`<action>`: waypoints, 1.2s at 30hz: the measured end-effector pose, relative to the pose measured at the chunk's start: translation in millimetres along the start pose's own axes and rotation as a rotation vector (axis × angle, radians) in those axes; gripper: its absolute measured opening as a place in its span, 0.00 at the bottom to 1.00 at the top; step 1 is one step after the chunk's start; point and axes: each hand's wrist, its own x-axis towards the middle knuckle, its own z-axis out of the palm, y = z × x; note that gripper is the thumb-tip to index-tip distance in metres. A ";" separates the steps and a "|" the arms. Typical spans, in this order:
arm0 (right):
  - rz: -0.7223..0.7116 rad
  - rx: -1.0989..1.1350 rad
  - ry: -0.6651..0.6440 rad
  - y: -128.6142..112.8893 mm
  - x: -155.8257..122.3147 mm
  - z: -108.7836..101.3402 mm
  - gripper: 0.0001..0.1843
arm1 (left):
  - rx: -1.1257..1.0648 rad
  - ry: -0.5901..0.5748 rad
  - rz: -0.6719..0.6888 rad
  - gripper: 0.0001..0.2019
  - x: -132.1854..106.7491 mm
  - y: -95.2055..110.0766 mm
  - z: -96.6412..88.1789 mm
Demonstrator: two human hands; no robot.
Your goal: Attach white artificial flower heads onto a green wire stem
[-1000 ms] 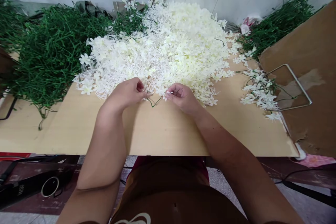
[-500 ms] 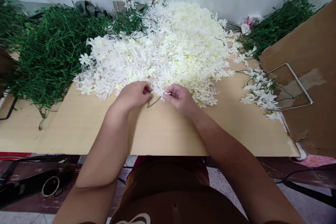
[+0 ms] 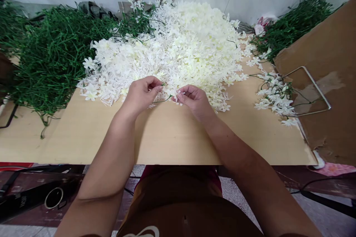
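Note:
My left hand (image 3: 145,92) pinches a thin green plastic stem (image 3: 164,100) between thumb and fingers, at the front edge of a big heap of white artificial flowers (image 3: 205,44). Just to the right, my right hand (image 3: 191,100) is closed on a small white flower (image 3: 177,95) with its fingertips. The stem's lower part curves across the gap between the two hands and reaches the flower. Whether flower and stem are joined there is too small to tell. Both hands are just above the wooden tabletop (image 3: 178,137).
A large pile of green stems (image 3: 52,55) lies on the left, with another bunch of green stems (image 3: 294,26) at the back right. Finished-looking sprays of white flowers (image 3: 278,96) rest beside a metal wire frame (image 3: 329,103) and a cardboard sheet (image 3: 328,129). Tiled wall behind.
My left hand has risen slightly away from me with the stem, which now bends less sharply. My right hand has shifted a little right, and a white flower shows at its fingertips.

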 end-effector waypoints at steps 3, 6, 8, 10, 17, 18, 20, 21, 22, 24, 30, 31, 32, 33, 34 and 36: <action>0.010 0.091 0.006 -3.4 0.1 -0.4 0.24 | -0.149 -0.059 -0.023 0.08 -1.8 8.6 3.0; 0.010 0.142 0.044 -3.1 1.1 -1.6 0.23 | -0.280 -0.110 -0.036 0.06 -3.0 14.6 6.7; 0.001 0.163 0.067 -1.3 2.0 -2.7 0.22 | -0.342 -0.131 -0.034 0.05 -2.6 15.4 9.7; -0.011 0.161 0.085 0.5 2.9 -3.7 0.21 | -0.366 -0.086 -0.029 0.04 -0.9 13.6 12.5; -0.022 0.153 0.139 -2.0 3.6 -4.6 0.22 | -0.383 0.344 0.085 0.06 8.2 -0.4 15.8; -0.029 0.161 0.134 -3.3 3.0 -4.5 0.21 | -0.411 0.363 0.107 0.07 8.8 -1.7 15.2; -0.045 0.183 0.119 -5.9 1.6 -4.2 0.20 | -0.479 0.390 0.128 0.10 9.2 -3.3 12.3; -0.054 0.194 0.112 -7.2 0.9 -4.0 0.20 | -0.516 0.403 0.126 0.11 9.0 -3.7 9.8; -0.062 0.203 0.103 -8.2 0.3 -3.8 0.20 | -0.552 0.414 0.117 0.11 8.7 -3.9 6.4; -0.072 0.215 0.087 -9.9 -0.3 -3.5 0.20 | -0.620 0.426 0.083 0.11 7.9 -3.7 -1.6; -0.071 0.260 0.077 -14.0 0.2 -4.7 0.20 | -0.696 0.248 -0.147 0.15 3.6 5.1 -10.7; -0.069 0.265 0.083 -15.0 0.2 -5.0 0.20 | -0.689 0.192 -0.184 0.16 2.3 7.7 -8.0; -0.066 0.265 0.090 -16.0 0.1 -5.3 0.20 | -0.684 0.133 -0.210 0.18 1.0 10.3 -4.4; -0.062 0.260 0.097 -16.9 -0.1 -5.5 0.20 | -0.681 0.071 -0.227 0.20 -0.4 12.8 -0.4; -0.060 0.250 0.102 -17.7 -0.4 -5.6 0.21 | -0.679 0.012 -0.236 0.21 -1.8 15.0 3.9; -0.054 0.222 0.095 -18.1 -1.0 -5.9 0.21 | -0.679 -0.091 -0.246 0.22 -4.4 18.7 11.7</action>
